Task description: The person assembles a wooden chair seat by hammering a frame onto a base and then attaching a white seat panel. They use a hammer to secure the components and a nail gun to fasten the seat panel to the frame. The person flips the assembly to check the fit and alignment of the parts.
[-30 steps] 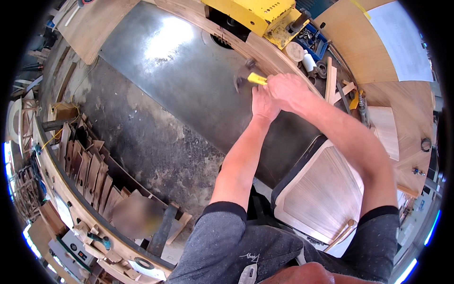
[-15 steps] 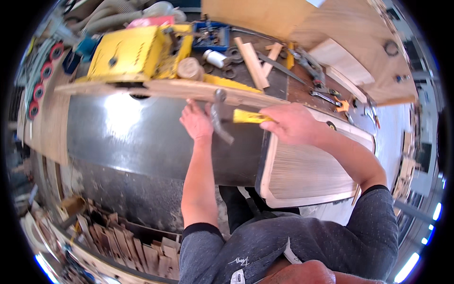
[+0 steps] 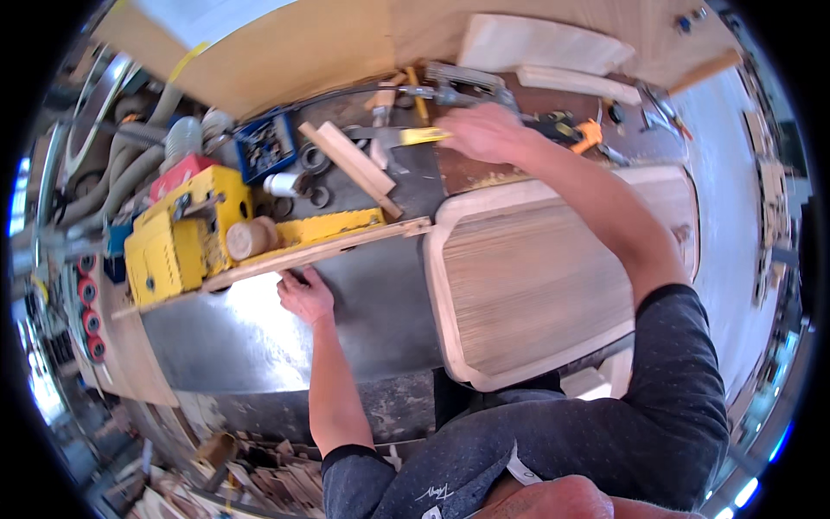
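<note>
My right hand (image 3: 484, 134) is closed around the yellow handle of a hammer (image 3: 422, 136), above the tools at the back of the bench. The hammer's head is hard to make out against the clutter behind it. My left hand (image 3: 309, 297) rests by the front face of a long wooden strip (image 3: 316, 257), its fingers apart and holding nothing. Under that hand lies a smooth dark metal table (image 3: 372, 316). The strip runs along a yellow machine guard (image 3: 186, 246). A wooden panel with a rounded frame (image 3: 536, 277) lies to the right, under my right forearm.
Behind the strip are a round wood block (image 3: 249, 240), loose sticks (image 3: 350, 164), a white bottle (image 3: 284, 184) and a blue tray (image 3: 266, 145) of small metal parts. Pliers-like orange-handled tools (image 3: 588, 136) lie at the back right. Wood offcuts (image 3: 268, 480) are piled at lower left.
My right hand has carried the hammer away from the wooden strip, back toward the tools. My left hand has shifted left along the strip. The whole view has turned and moved.
</note>
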Demonstrator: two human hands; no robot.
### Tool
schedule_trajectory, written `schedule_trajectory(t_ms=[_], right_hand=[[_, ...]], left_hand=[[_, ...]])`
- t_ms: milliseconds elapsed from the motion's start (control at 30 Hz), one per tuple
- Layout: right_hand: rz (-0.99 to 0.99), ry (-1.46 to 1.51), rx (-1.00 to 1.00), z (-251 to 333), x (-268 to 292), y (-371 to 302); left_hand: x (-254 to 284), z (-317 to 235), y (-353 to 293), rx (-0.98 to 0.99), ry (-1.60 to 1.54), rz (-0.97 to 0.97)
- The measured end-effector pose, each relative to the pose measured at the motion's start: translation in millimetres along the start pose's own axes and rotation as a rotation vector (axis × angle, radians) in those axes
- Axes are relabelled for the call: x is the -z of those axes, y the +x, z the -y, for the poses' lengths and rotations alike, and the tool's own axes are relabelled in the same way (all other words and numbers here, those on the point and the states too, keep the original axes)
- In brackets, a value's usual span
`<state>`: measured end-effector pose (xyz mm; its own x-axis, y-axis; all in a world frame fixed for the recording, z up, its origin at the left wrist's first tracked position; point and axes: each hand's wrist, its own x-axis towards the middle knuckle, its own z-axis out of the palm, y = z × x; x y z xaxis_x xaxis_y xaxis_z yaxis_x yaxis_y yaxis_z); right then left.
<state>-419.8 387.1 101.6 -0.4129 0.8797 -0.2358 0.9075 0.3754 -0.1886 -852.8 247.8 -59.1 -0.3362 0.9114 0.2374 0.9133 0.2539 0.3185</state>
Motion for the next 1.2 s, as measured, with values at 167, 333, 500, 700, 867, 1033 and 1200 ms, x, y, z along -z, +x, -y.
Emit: schedule_trajectory(t_ms=[167,333,500,700,867,1033,1200], right_hand=[[0.070,0.037,0.008,12,-32,64],[-0.599,0.063,-0.072,26,-67,38],[-0.679,0.485,-0.143,62,-96,-118],[-0.472,0.662,-0.606,112,-154,-377],[-0.471,0.751,-1.112,151,-194,-535],[-0.611,1.025,-1.441,141,-224,-610],[-0.859,1.290,-1.621,78,-274,-691]], left_hand=[[-6,-7,-1,0.002,-0.086,0.008],[2,-19,-2,-0.001,-0.042,-0.010],[-4,-12,-2,0.029,0.021,0.074],[-16,7,3,-0.033,0.134,-0.004],[-4,1,-7,-0.007,0.221,0.196],[23,-34,-62,-0.126,0.053,0.191],[77,-152,-189,-0.201,-0.228,0.322]])
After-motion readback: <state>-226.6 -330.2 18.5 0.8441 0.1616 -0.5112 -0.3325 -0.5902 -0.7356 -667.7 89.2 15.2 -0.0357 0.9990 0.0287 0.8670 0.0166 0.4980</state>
